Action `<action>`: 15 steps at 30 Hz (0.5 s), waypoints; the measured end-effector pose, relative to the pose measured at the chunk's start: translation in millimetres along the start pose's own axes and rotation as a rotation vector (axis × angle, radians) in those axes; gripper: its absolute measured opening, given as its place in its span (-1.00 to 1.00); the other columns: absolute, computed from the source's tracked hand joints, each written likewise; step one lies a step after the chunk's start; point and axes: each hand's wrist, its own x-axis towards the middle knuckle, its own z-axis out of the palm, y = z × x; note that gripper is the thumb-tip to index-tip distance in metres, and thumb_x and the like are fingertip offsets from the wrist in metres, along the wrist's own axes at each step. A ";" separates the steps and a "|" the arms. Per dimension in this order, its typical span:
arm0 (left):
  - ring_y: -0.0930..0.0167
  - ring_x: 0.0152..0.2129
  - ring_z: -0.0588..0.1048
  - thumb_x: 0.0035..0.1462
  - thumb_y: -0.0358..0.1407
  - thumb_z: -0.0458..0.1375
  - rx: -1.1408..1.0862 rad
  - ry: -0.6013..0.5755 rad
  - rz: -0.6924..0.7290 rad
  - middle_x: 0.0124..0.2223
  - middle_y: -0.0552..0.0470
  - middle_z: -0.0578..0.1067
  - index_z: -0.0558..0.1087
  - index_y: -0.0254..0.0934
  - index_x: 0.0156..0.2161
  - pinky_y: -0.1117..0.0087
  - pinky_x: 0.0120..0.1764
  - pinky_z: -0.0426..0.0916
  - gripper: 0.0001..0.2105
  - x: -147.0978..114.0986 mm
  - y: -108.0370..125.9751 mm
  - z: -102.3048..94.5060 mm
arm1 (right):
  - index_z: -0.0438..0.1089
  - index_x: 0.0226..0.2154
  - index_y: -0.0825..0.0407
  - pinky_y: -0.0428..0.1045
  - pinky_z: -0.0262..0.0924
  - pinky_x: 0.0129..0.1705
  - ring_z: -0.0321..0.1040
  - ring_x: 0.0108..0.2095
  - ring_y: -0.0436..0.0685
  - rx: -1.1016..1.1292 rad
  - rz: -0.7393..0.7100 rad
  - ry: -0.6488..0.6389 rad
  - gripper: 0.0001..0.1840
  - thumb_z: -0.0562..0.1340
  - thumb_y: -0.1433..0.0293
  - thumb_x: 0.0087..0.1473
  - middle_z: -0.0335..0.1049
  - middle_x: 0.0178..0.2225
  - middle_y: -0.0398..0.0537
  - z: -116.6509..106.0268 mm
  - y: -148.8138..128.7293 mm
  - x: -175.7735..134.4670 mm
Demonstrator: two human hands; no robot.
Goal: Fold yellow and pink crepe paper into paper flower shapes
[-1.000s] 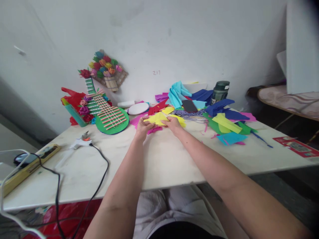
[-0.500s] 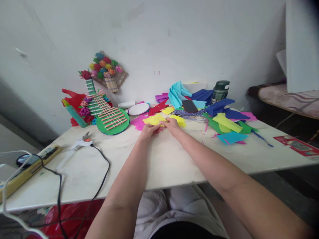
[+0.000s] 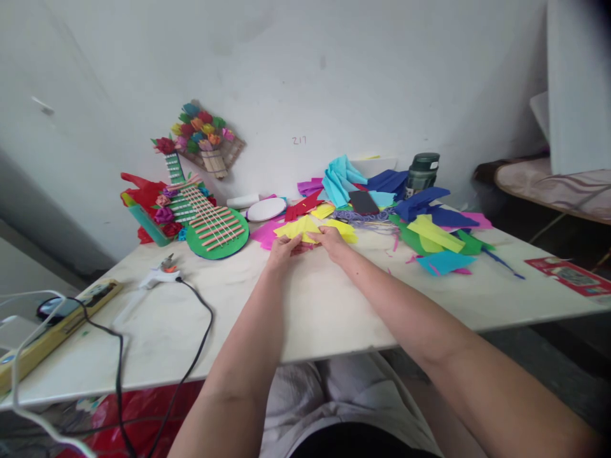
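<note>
A piece of yellow crepe paper is pinched between my two hands over the middle of the table. My left hand grips its lower left edge, thumb on top. On the other side my right hand is closed on the paper's right edge, close to the left thumb. More yellow paper lies just behind the right hand. Pink paper spreads out to the left, partly under the yellow piece. My fingers hide the lower edge of the held paper.
Left stand a green paper guitar and a white glue gun with a black cord, near a power strip. Behind are a white disc, a dark phone and a green bottle. Coloured paper scraps lie right.
The fingertips have parted slightly, and the yellow paper between them looks a little more spread. Both hands otherwise stay in the same place.
</note>
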 end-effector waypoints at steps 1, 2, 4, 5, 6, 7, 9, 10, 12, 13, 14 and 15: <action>0.35 -0.44 0.52 -0.16 -0.04 0.25 0.004 -0.005 -0.004 -0.37 -0.15 0.56 0.51 -0.39 -0.36 0.41 -0.34 0.37 -0.60 -0.6 0.9 -0.1 | 0.31 -0.61 0.11 -0.12 0.13 -0.53 0.21 -0.62 -0.06 0.008 0.002 0.001 -0.77 0.33 0.35 -0.38 0.30 -0.66 -0.21 0.1 -0.3 -0.1; 0.34 -0.44 0.52 -0.16 -0.02 0.24 0.010 -0.009 -0.010 -0.37 -0.17 0.56 0.51 -0.40 -0.38 0.40 -0.34 0.37 -0.59 -1.2 1.8 -0.1 | 0.32 -0.61 0.11 -0.12 0.13 -0.53 0.21 -0.62 -0.06 0.017 0.003 0.002 -0.77 0.34 0.35 -0.39 0.31 -0.66 -0.21 0.2 -0.4 0.0; 0.34 -0.45 0.52 -0.15 0.00 0.22 0.015 -0.016 -0.022 -0.37 -0.20 0.56 0.50 -0.42 -0.40 0.39 -0.33 0.37 -0.57 -1.8 2.8 -0.4 | 0.32 -0.60 0.12 -0.11 0.14 -0.52 0.22 -0.61 -0.06 0.035 0.004 0.000 -0.75 0.35 0.34 -0.41 0.32 -0.64 -0.19 0.2 0.0 0.8; 0.34 -0.46 0.52 -0.15 0.02 0.21 0.009 -0.016 -0.024 -0.38 -0.20 0.56 0.50 -0.43 -0.41 0.39 -0.33 0.37 -0.56 -1.7 2.8 -0.8 | 0.33 -0.60 0.12 -0.11 0.14 -0.51 0.22 -0.60 -0.05 0.040 0.004 0.001 -0.74 0.35 0.34 -0.42 0.33 -0.64 -0.19 0.1 0.3 1.3; 0.34 -0.47 0.52 -0.14 0.03 0.20 -0.003 -0.013 -0.026 -0.39 -0.20 0.56 0.49 -0.43 -0.40 0.38 -0.34 0.37 -0.55 -1.2 2.3 -1.5 | 0.32 -0.61 0.12 -0.11 0.13 -0.51 0.21 -0.61 -0.06 0.039 0.003 0.003 -0.74 0.36 0.34 -0.42 0.32 -0.64 -0.19 0.0 0.6 1.8; 0.34 -0.48 0.52 -0.13 0.04 0.18 -0.020 -0.003 -0.028 -0.40 -0.19 0.56 0.48 -0.42 -0.39 0.38 -0.35 0.37 -0.54 -0.4 1.5 -2.4 | 0.32 -0.61 0.12 -0.11 0.13 -0.51 0.21 -0.61 -0.06 0.033 0.002 0.006 -0.74 0.36 0.34 -0.43 0.31 -0.65 -0.20 -0.1 0.8 2.2; 0.35 -0.52 0.51 -0.12 0.09 0.15 -0.057 0.038 -0.035 -0.43 -0.17 0.55 0.46 -0.40 -0.38 0.38 -0.38 0.37 -0.51 1.8 -0.7 -4.7 | 0.32 -0.61 0.12 -0.11 0.12 -0.52 0.20 -0.62 -0.06 0.016 0.007 0.006 -0.73 0.36 0.33 -0.43 0.29 -0.67 -0.21 -0.5 0.8 2.4; 0.35 -0.54 0.51 -0.13 0.11 0.13 -0.070 0.065 -0.039 -0.44 -0.16 0.55 0.45 -0.40 -0.38 0.37 -0.40 0.37 -0.49 2.8 -1.7 -5.8 | 0.33 -0.61 0.13 -0.11 0.12 -0.52 0.20 -0.62 -0.06 0.010 0.010 0.003 -0.73 0.37 0.33 -0.42 0.30 -0.67 -0.21 -0.8 0.7 2.2; 0.36 -0.57 0.50 -0.16 0.12 0.15 -0.075 0.099 -0.047 -0.46 -0.14 0.54 0.44 -0.39 -0.34 0.37 -0.43 0.36 -0.47 4.0 -2.9 -7.5 | 0.35 -0.58 0.14 -0.11 0.13 -0.51 0.22 -0.61 -0.05 0.002 0.016 -0.010 -0.73 0.37 0.34 -0.41 0.32 -0.65 -0.20 -1.1 0.5 1.5; 0.37 -0.58 0.49 -0.19 0.09 0.19 -0.070 0.109 -0.048 -0.46 -0.13 0.53 0.44 -0.39 -0.32 0.38 -0.44 0.36 -0.48 4.2 -3.2 -7.9 | 0.36 -0.57 0.14 -0.12 0.13 -0.51 0.23 -0.60 -0.05 -0.001 0.021 -0.020 -0.73 0.37 0.35 -0.41 0.33 -0.65 -0.19 -1.2 0.4 1.0; 0.39 -0.58 0.48 -0.23 0.05 0.24 -0.064 0.116 -0.045 -0.45 -0.11 0.53 0.44 -0.40 -0.30 0.38 -0.44 0.36 -0.48 4.2 -3.4 -8.1 | 0.37 -0.56 0.14 -0.12 0.13 -0.52 0.24 -0.60 -0.05 -0.004 0.026 -0.033 -0.74 0.37 0.36 -0.39 0.34 -0.64 -0.19 -1.3 0.5 0.6; 0.42 -0.60 0.47 -0.27 0.00 0.28 -0.058 0.124 -0.040 -0.44 -0.09 0.53 0.45 -0.40 -0.29 0.39 -0.44 0.36 -0.50 4.1 -3.7 -8.0 | 0.38 -0.54 0.14 -0.13 0.13 -0.52 0.24 -0.60 -0.06 -0.008 0.031 -0.052 -0.74 0.36 0.37 -0.38 0.34 -0.63 -0.19 -1.3 0.7 0.3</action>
